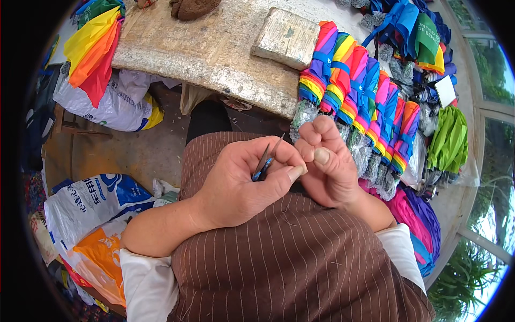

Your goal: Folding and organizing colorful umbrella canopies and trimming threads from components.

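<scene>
My left hand (pixel 248 180) is closed around a small pair of scissors (pixel 261 167) with dark pointed blades and blue on the handles. The blades stick up between its fingers, while its thumb and forefinger press together at the tips. Close beside those fingertips, my right hand (pixel 331 161) is curled with the thumb against the fingers. Anything pinched there is too small or thin to make out. Both hands are held above my lap, over a brown pinstriped apron (pixel 279 247).
A worn table (pixel 204 53) lies ahead, with a wrapped block (pixel 285 37) on it. Folded rainbow umbrellas (pixel 343 70) line its right side, near a green umbrella (pixel 449 139). Plastic bags (pixel 86 204) sit at left; a rainbow umbrella (pixel 94 53) hangs over the far left edge.
</scene>
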Action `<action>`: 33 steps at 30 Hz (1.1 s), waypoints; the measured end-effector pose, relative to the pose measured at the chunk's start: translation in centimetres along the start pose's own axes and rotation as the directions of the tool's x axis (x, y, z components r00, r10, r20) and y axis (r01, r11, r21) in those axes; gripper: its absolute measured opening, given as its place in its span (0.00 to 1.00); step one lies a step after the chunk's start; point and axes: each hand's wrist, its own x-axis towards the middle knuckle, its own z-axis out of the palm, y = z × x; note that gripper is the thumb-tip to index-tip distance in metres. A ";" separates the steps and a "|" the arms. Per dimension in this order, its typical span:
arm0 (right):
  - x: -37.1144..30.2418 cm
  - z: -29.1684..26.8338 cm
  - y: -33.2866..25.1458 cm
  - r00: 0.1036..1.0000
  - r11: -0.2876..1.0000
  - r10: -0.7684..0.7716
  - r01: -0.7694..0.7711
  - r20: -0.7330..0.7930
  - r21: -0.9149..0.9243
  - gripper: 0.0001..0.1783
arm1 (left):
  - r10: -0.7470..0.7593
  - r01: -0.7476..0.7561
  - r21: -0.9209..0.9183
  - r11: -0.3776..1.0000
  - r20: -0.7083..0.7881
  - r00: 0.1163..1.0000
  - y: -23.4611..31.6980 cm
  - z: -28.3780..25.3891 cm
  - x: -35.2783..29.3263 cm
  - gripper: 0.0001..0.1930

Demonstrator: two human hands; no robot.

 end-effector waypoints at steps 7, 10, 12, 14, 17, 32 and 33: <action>0.2 -0.6 -0.4 0.971 0.907 0.227 -0.238 0.071 0.348 0.19 | 0.171 -0.169 0.047 0.984 -0.032 0.985 0.0 -0.5 -0.1 0.04; 0.2 -0.9 -0.3 0.964 0.888 0.251 -0.265 0.087 0.376 0.20 | 0.280 -0.271 0.209 0.940 -0.017 0.960 -0.1 -0.5 0.4 0.05; 0.2 -0.7 -0.3 0.959 0.893 0.275 -0.283 0.073 0.349 0.19 | 0.273 -0.258 0.221 0.941 -0.039 0.961 -0.2 -0.2 0.7 0.06; 0.1 -0.4 -0.2 0.952 0.897 0.299 -0.301 0.058 0.323 0.19 | 0.264 -0.244 0.233 0.941 -0.062 0.962 -0.2 0.0 1.1 0.07; 0.1 -0.5 -0.1 0.950 0.907 0.312 -0.298 0.002 0.297 0.18 | 0.218 -0.198 0.253 0.947 -0.056 0.974 -0.3 0.0 1.7 0.09; 0.3 -2.1 0.5 0.952 0.815 0.255 -0.306 0.171 0.492 0.19 | 0.373 -0.382 0.454 0.805 0.113 0.921 0.2 -0.8 1.3 0.17; 0.2 -2.3 0.7 0.956 0.794 0.242 -0.294 0.167 0.533 0.21 | 0.416 -0.441 0.512 0.737 0.170 0.893 0.7 -1.2 1.3 0.21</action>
